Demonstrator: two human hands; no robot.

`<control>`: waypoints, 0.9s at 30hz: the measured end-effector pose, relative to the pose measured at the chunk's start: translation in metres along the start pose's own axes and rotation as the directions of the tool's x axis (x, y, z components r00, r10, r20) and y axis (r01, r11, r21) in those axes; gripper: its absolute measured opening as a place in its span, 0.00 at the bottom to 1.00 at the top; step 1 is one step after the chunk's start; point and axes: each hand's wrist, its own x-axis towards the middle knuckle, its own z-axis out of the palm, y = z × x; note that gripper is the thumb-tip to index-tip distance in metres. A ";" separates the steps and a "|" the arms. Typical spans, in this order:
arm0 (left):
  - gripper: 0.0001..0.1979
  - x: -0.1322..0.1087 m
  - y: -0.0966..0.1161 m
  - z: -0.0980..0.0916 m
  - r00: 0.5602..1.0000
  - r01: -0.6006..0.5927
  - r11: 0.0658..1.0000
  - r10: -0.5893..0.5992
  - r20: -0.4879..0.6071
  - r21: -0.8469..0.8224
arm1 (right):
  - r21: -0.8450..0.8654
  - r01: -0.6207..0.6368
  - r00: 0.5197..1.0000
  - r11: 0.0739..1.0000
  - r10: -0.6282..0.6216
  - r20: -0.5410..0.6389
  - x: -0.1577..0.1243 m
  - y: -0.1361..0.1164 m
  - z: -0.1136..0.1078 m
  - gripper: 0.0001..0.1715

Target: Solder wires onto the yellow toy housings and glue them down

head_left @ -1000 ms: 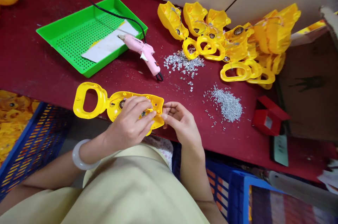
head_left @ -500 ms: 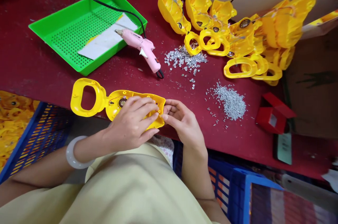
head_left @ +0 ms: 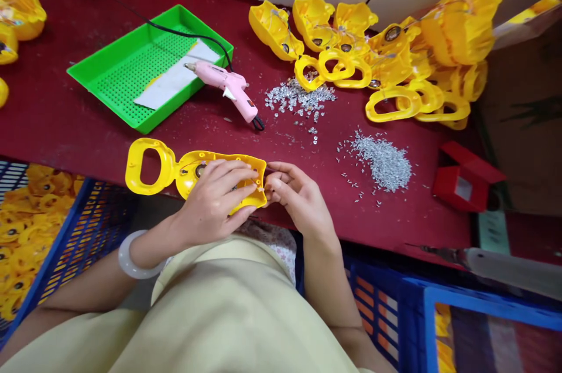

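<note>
Near the bench's (head_left: 65, 144) front edge: left hand (head_left: 215, 203) curled over a yellow plastic shell (head_left: 188, 182), fingers across its face. Right hand (head_left: 298, 194) half closed, fingertips (head_left: 268, 182) pinching the shell's right end. Hands touch each other or nearly so at that end; can't tell which. Shell lies roughly flat, its loop handle (head_left: 132, 168) pointing left, a round metal disc (head_left: 200, 170) just beside the left hand's fingers. Bangle (head_left: 125, 259) on the left wrist.

Behind the shell, a green tray (head_left: 108, 105) holds a perforated base and a white paper sheet (head_left: 175, 83). Pink glue gun (head_left: 230, 86) lies against the tray's right rim, nozzle over the paper, black cable (head_left: 188, 33) running past the back.

Right of that, on the bench: clear rhinestones (head_left: 298, 98) in one pile, small silver studs (head_left: 381, 165) in another. Yellow shells (head_left: 316, 21) heaped toward the back edge, more loose at the back-left corner. Red box (head_left: 465, 180) near the right edge.

Off the front edge: blue crate (head_left: 65, 238) at left, full of yellow duck parts (head_left: 30, 215); two more blue crates (head_left: 377, 308) at right, contents unclear.
</note>
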 end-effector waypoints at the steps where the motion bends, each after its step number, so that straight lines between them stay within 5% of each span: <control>1: 0.11 0.000 0.000 0.000 1.000 -0.001 1.000 0.001 0.001 0.007 | 0.002 0.007 1.000 1.000 -0.007 0.000 0.000 0.000 0.000 0.22; 13: 0.13 0.005 0.000 -0.001 0.997 -0.003 1.000 0.002 0.073 0.011 | -0.062 -0.019 0.999 0.998 0.021 0.043 0.005 -0.002 0.004 0.27; 20: 0.14 -0.007 -0.003 -0.036 0.993 0.040 0.999 -0.043 -0.112 -0.027 | -0.050 0.138 0.980 0.989 -0.144 -0.137 -0.007 0.007 -0.003 0.21; 24: 0.31 -0.028 -0.024 -0.068 0.986 0.142 0.975 -0.155 0.064 0.172 | -0.128 0.171 0.940 0.977 -0.201 -0.276 -0.017 0.014 -0.018 0.19; 27: 0.44 -0.045 -0.041 -0.076 0.937 0.205 0.930 -0.276 0.212 0.304 | -0.165 0.155 0.921 0.974 -0.203 -0.333 -0.022 0.018 -0.025 0.18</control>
